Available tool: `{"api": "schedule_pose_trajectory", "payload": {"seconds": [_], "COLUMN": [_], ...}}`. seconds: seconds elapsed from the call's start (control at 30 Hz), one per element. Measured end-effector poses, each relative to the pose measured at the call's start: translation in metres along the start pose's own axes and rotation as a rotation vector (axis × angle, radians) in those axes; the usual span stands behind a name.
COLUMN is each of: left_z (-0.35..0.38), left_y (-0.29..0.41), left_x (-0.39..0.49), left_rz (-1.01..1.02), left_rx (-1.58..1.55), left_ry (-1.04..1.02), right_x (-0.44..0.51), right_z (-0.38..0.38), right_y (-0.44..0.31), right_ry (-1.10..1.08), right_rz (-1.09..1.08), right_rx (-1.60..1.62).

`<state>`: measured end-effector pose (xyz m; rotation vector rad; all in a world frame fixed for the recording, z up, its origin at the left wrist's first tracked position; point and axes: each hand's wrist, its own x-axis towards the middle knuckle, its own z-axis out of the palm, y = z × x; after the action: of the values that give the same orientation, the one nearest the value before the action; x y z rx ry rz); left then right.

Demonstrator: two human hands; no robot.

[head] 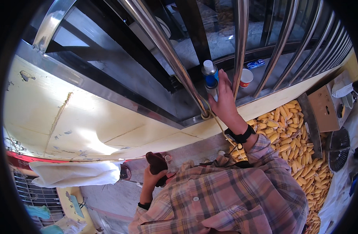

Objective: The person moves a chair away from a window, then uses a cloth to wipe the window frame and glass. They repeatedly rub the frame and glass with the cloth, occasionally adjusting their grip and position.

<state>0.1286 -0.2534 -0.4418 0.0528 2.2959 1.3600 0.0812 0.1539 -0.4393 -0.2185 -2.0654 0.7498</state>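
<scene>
My left hand (152,178) is closed around a dark brown, soft-looking item (156,162), held low in front of my body; its exact kind is unclear. My right hand (224,101) reaches between the steel window bars (241,44). Its fingers and thumb lie along a blue and silver spray can (210,78) with a white cap. The can is upright on the grey window sill (186,101), and whether my fingers grip it is hard to see. Just right of that hand are a white and red paper cup (246,77) and a blue patterned packet or case (255,64).
A yellowish cord (217,119) is looped round the foot of one bar. Corn cobs (287,137) are heaped below the wall to my right, beside a cardboard box (323,108) and a black round basket (339,149). White cloth (76,174) hangs at the left.
</scene>
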Motion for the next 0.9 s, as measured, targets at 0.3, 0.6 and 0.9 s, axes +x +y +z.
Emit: {"api": "schedule_pose_trajectory", "payload": {"seconds": [0.3,0.6,0.9], "left_z": [0.042,0.067,0.009], "left_y": [0.066,0.116,0.158], "left_x": [0.024,0.041,0.021], "left_rz": [0.105,0.139,0.449], "left_rx": [-0.343,-0.374,0.029], "left_ry": [-0.218,-0.523,0.085], "right_x": [-0.064,-0.061,-0.058], "right_z": [-0.033,-0.021,-0.018], "right_y": [-0.054,-0.083,-0.093], "right_ry": [-0.727,-0.677,-0.559], "right_rz": [-0.170,0.025,0.522], "right_rx": [0.692,0.821,1.200]}}
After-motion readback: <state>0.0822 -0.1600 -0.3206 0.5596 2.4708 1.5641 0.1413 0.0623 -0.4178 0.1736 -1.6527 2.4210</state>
